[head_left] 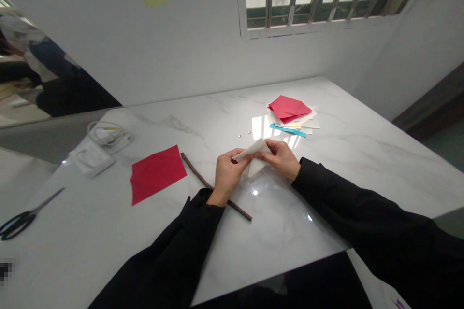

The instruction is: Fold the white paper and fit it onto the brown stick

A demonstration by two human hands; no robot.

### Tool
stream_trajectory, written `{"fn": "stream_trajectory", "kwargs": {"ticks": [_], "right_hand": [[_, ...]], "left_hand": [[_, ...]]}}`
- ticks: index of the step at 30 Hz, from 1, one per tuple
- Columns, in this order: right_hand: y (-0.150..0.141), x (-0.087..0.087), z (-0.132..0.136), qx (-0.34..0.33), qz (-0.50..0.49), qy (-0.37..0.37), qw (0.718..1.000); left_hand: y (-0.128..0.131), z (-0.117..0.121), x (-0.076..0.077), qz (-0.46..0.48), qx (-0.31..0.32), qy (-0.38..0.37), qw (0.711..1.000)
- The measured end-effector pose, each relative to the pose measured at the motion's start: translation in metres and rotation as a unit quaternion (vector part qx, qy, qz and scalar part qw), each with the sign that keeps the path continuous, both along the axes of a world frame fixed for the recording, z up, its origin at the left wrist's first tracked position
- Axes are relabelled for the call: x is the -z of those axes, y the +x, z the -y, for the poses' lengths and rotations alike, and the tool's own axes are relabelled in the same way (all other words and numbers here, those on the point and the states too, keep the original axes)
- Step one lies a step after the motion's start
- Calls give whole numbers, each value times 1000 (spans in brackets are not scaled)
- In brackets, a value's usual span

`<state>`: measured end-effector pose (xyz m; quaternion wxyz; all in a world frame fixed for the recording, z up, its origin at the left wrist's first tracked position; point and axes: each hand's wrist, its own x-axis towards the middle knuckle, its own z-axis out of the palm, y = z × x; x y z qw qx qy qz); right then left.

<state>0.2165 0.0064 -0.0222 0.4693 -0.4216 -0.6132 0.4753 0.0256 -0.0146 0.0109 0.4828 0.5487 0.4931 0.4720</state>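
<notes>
Together, the left hand (227,175) and right hand (280,158) pinch a folded white paper (253,150), its long edge running crosswise between them. A thin brown stick (195,171) passes just beneath the left hand.

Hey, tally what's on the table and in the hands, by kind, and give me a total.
Folded white paper: 1
Red paper sheet: 1
Paper stack: 1
Brown stick: 1
Scissors: 1
Small silver beads: 2
White cable: 1
White box: 1
Total: 9

The left hand (227,177) and right hand (278,158) pinch folded white paper (253,150).
</notes>
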Motion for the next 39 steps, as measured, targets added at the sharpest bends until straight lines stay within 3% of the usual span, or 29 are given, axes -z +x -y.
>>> {"fn": "stream_trajectory", "kwargs": {"ticks": [39], "right_hand": [[2, -3, 0, -33, -28, -30, 999]], "left_hand": [[-1, 1, 4, -21, -4, -4, 1000]]}}
